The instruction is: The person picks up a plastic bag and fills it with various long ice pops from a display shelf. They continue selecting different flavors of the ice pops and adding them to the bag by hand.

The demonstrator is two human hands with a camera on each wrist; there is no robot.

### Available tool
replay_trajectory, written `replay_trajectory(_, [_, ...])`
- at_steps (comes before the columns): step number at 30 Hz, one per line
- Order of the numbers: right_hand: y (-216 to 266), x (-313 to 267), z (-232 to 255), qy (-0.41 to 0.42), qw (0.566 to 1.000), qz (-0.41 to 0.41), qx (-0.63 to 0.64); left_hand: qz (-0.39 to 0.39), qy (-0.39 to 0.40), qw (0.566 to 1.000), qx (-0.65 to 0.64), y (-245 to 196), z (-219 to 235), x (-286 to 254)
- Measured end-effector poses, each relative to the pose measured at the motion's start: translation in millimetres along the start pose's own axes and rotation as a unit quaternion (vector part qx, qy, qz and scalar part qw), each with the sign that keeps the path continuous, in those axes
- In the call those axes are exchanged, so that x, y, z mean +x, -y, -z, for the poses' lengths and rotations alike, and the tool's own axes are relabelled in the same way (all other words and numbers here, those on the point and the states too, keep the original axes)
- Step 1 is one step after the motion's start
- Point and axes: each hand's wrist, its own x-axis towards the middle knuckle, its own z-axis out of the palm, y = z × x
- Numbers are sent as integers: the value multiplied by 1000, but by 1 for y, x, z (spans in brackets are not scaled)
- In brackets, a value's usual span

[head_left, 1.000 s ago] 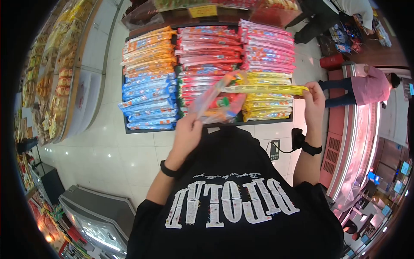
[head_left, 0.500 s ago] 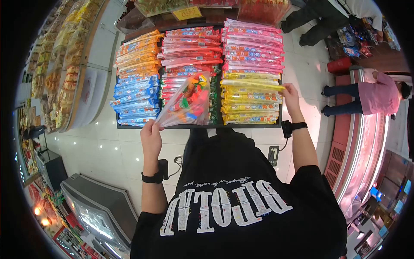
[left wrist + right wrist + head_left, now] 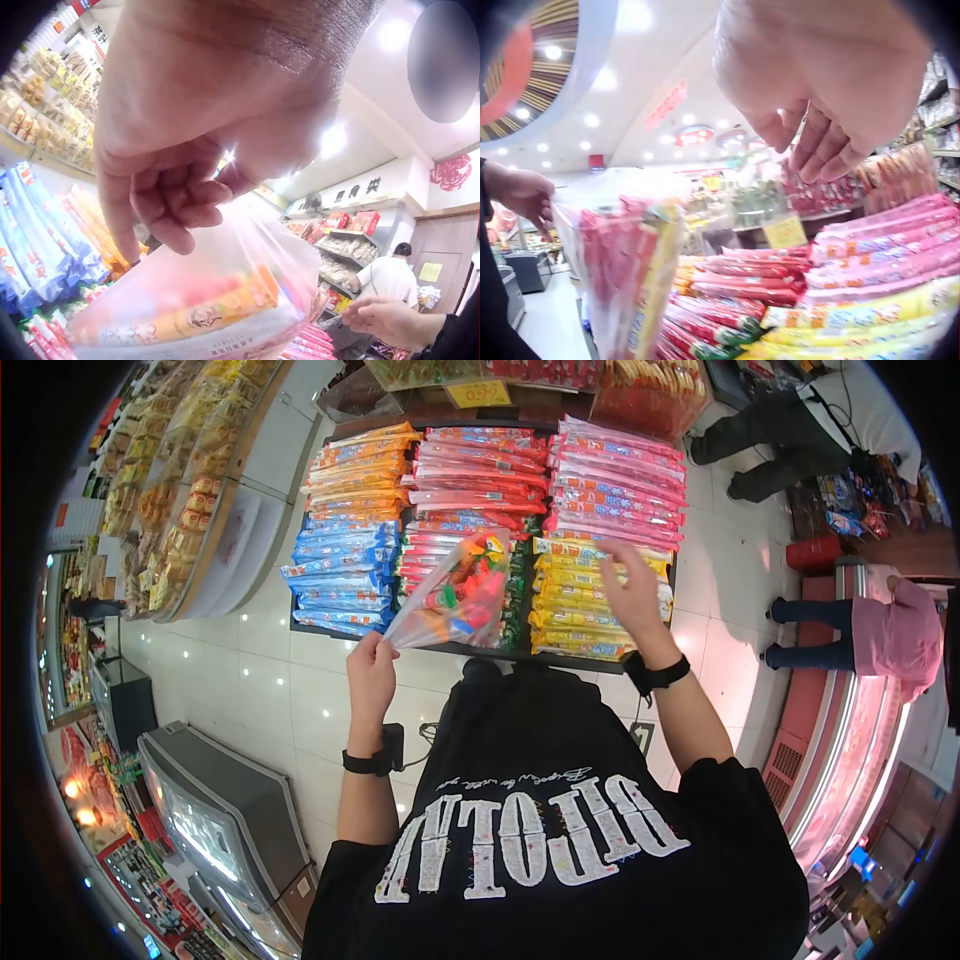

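My left hand (image 3: 371, 678) pinches the gathered top of a clear plastic bag (image 3: 425, 622), which holds several colourful wrapped sticks and leans over the green-ended packets. In the left wrist view an orange packet (image 3: 217, 309) shows through the bag. Above the yellow packets (image 3: 585, 605) hovers my right hand (image 3: 632, 592), its fingers loosely extended and holding nothing. The right wrist view shows that hand (image 3: 825, 90) over pink packets (image 3: 892, 247) and yellow ones, with the bag (image 3: 626, 277) off to the left.
The black display tray (image 3: 480, 652) also carries blue (image 3: 342, 575), orange (image 3: 360, 475) and red packets (image 3: 480, 470). A price sign (image 3: 478, 394) stands behind it. Shelves of packaged food are at the left, a grey freezer (image 3: 225, 800) at the lower left, and a person in pink (image 3: 900, 635) at the right.
The yellow packet that my right hand pinched is out of its fingers, and that hand has moved inward over the yellow rows. My left hand swung left with the bag, and the view has shifted.
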Motion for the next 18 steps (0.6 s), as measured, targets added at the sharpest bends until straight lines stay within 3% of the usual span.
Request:
replay_trajectory(6, [100, 18, -59, 177, 970, 163, 47, 6, 5, 1000, 6, -5, 5, -6])
replay_trajectory(9, [117, 19, -95, 220, 956, 189, -36, -5, 3, 1000, 13, 0, 8, -6])
replay_trajectory(13, [126, 9, -130, 198, 944, 164, -207, -11, 25, 999, 21, 5, 12, -4])
replay_trajectory(18, [130, 2, -148, 193, 953, 144, -184, -21, 54, 998, 4, 6, 16, 2])
